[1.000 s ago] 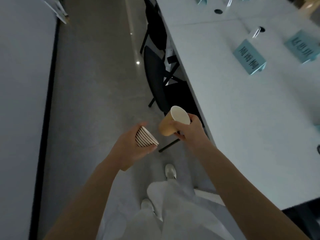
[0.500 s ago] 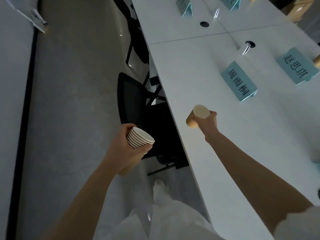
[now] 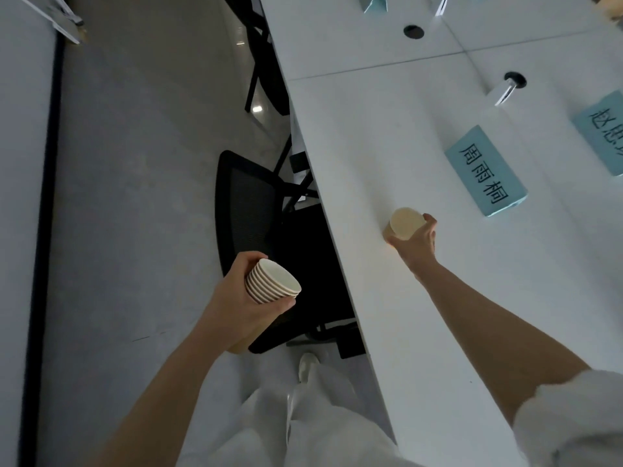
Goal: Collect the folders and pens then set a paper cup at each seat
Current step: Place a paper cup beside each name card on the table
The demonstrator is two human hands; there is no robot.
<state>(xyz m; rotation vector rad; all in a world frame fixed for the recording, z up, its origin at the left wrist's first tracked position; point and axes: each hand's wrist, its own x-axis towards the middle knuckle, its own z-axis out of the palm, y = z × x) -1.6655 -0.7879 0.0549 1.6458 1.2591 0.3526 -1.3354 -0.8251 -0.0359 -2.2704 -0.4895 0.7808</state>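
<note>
The smooth white table (image 3: 387, 136) holds a teal name card (image 3: 485, 171); near the card, my right hand (image 3: 416, 242) wraps a round paper cup (image 3: 404, 222). Off the table's edge, my left hand (image 3: 236, 305) grips ribbed stacked cups (image 3: 271, 281)

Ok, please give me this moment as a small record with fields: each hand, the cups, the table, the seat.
right hand: right hand grips a single paper cup, upright, on or just above the white table; contact cannot be told
left hand: left hand holds a stack of paper cups over the floor, tilted
nearest card: teal name card beyond the single cup, apart from it
seat: black chair pushed under the table edge
second card: another teal name card at the right edge, partly cut off
</note>
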